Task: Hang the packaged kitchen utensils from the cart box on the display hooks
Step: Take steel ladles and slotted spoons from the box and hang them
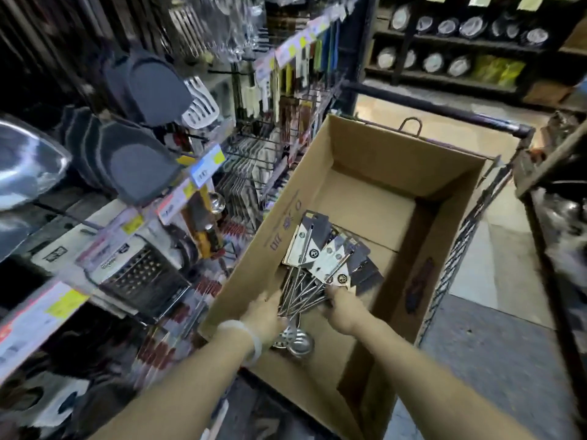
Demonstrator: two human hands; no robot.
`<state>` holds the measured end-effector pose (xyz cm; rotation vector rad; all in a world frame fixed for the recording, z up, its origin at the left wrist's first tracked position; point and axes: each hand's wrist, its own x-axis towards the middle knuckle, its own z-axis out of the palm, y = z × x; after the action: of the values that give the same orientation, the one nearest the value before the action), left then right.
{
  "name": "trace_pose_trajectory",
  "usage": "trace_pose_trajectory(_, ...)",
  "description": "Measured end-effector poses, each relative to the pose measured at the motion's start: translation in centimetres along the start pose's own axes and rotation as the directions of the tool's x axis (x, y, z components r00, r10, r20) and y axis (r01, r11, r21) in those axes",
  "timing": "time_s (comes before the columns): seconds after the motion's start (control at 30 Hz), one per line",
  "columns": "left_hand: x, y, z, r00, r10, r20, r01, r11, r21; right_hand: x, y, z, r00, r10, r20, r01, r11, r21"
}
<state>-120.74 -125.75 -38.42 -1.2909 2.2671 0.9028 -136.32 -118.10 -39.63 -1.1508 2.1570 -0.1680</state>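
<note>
An open cardboard box (374,192) sits on a cart. In its near left part lies a fanned bundle of packaged metal utensils (330,258) with grey and white header cards and steel handles; their spoon ends (293,339) point toward me. My left hand (265,315), with a pale bracelet on its wrist, is inside the box at the left side of the handles. On the bundle's right side, my right hand (341,308) curls its fingers round the handles. The left hand's fingers are hidden behind the bundle and the box wall.
Display hooks (251,147) on the left rack carry grey spatulas (143,160), a white slotted turner (200,104), graters (139,277) and carded knives. Price labels (206,165) run along the rails. The cart's black handle bar (444,106) is beyond the box. Shelves of pans stand at the far right.
</note>
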Motion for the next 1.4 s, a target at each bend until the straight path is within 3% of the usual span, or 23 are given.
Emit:
trace_pose_trajectory(0.13, 3.9, -0.4, 0.7, 0.996, -0.014, 0.087, 0.016, 1.0, -0.023, 3.9, -1.0, 2.0, 0.986, 0.164, 0.009, -0.157, 0.925, 0.347)
trace_pose_trajectory(0.23, 6.4, -1.0, 1.0, 0.992, -0.004, 0.126, 0.013, 0.997, -0.073, 7.6, -2.1, 3.5, 0.962, 0.271, 0.042, -0.24, 0.761, 0.603)
trace_pose_trajectory(0.33, 8.3, -1.7, 0.6, 0.995, 0.011, 0.095, 0.004, 0.988, -0.156, 11.0, -3.0, 5.1, 0.937, 0.345, 0.055, -0.273, 0.626, 0.73)
trace_pose_trajectory(0.53, 10.7, -2.4, -0.5, 0.997, 0.015, 0.074, 0.011, 0.938, -0.345, 15.2, -2.9, 7.2, 0.882, 0.463, 0.089, -0.331, 0.474, 0.816)
trace_pose_trajectory(0.67, 11.8, -1.9, -1.3, 0.999, -0.019, 0.03, 0.03, 0.902, -0.43, 14.5, -2.5, 6.9, 0.895, 0.446, 0.024, -0.273, 0.503, 0.82)
trace_pose_trajectory(0.8, 12.1, -0.6, -1.7, 1.0, -0.006, 0.029, 0.019, 0.863, -0.504, 12.4, -2.6, 5.4, 0.932, 0.363, -0.004, -0.177, 0.463, 0.869)
trace_pose_trajectory(0.9, 12.2, 0.7, -2.1, 1.0, -0.021, 0.009, 0.022, 0.739, -0.673, 10.7, -3.3, 4.3, 0.959, 0.279, 0.038, -0.146, 0.379, 0.914)
trace_pose_trajectory(1.03, 12.3, 2.3, -2.4, 0.996, -0.084, 0.018, 0.058, 0.503, -0.863, 9.4, -4.4, 3.0, 0.979, 0.205, -0.018, -0.077, 0.449, 0.89)
trace_pose_trajectory(1.1, 12.2, 2.8, -2.4, 0.993, -0.107, 0.051, 0.094, 0.455, -0.885, 8.8, -4.2, 2.6, 0.979, 0.202, -0.026, -0.062, 0.417, 0.907)
trace_pose_trajectory(1.2, 11.8, 3.0, -2.3, 0.989, -0.101, 0.107, 0.14, 0.425, -0.894, 8.1, -2.8, 3.2, 0.97, 0.228, 0.08, -0.162, 0.365, 0.917)
trace_pose_trajectory(1.3, 11.8, 2.4, -2.2, 0.985, -0.112, 0.129, 0.164, 0.412, -0.896, 7.9, -0.5, 5.3, 0.89, 0.397, 0.223, -0.374, 0.357, 0.856)
trace_pose_trajectory(1.4, 12.0, 1.7, -2.1, 0.981, -0.122, 0.149, 0.186, 0.404, -0.896, 9.3, 0.5, 7.2, 0.802, 0.523, 0.29, -0.431, 0.168, 0.887)
